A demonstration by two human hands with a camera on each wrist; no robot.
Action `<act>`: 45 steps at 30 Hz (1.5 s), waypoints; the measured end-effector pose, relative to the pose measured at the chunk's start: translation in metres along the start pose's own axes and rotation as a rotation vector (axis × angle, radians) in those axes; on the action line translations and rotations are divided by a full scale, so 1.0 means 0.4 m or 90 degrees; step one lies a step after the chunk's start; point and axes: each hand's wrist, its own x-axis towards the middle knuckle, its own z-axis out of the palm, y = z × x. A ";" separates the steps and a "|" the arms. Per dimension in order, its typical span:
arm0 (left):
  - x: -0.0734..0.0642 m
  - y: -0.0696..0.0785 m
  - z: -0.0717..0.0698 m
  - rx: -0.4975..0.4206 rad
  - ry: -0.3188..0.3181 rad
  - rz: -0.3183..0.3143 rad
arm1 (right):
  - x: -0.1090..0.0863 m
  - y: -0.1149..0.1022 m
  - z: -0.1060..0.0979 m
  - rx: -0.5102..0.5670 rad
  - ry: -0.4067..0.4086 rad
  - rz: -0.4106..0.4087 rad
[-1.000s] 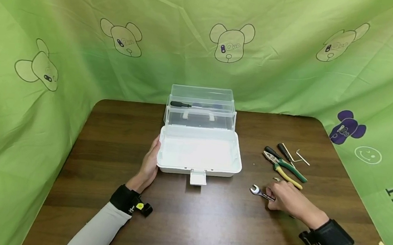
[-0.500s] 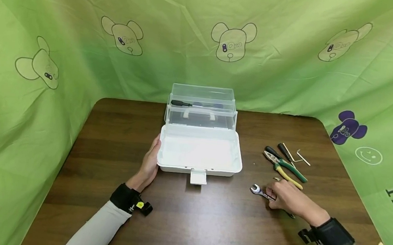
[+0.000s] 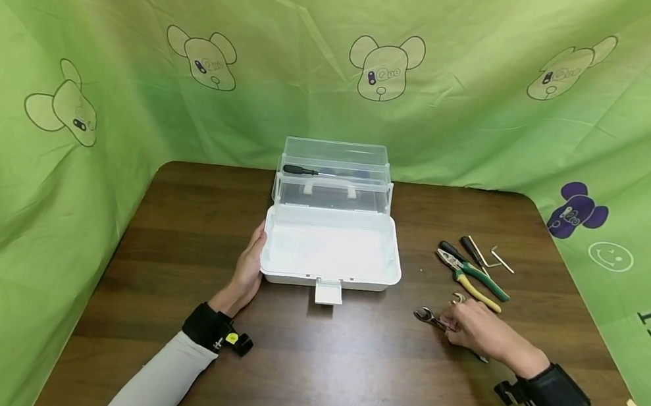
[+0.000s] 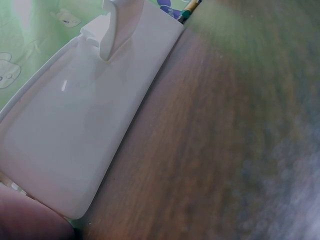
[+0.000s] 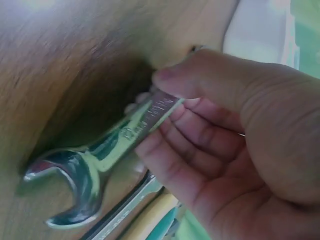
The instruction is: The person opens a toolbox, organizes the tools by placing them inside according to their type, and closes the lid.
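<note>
My right hand (image 3: 482, 328) pinches a silver open-end wrench (image 5: 127, 132) between thumb and fingers, close over the table. In the right wrist view its large open end points away from the thumb; its other end shows left of the hand in the head view. A second wrench (image 5: 125, 207) lies beside it, partly hidden by the hand. My left hand (image 3: 247, 271) rests along the left wall of an opened white toolbox (image 3: 329, 283), fingers against its side. A black-handled screwdriver (image 3: 300, 170) lies in the clear upper tray.
Pliers (image 3: 472, 281) with green and yellow handles lie beyond the right hand. Behind them are two black-handled screwdrivers (image 3: 468, 246) and L-shaped hex keys (image 3: 501, 260). The box's front latch (image 3: 328, 293) hangs out over the wooden table (image 3: 307, 373). Green printed cloth (image 3: 293, 60) surrounds the table.
The wrench in my right hand has turned slightly, its left end now looking darker. The right hand has barely shifted, and the left hand and toolbox stay in place.
</note>
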 end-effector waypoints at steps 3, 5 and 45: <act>0.000 0.000 0.000 -0.003 0.003 -0.001 | 0.000 -0.010 -0.006 0.002 -0.017 0.005; 0.001 0.001 0.000 -0.004 0.004 -0.003 | -0.001 -0.016 -0.008 -0.001 -0.025 0.009; -0.004 -0.001 -0.001 -0.005 -0.002 -0.007 | -0.021 -0.025 -0.021 -0.064 0.104 -0.019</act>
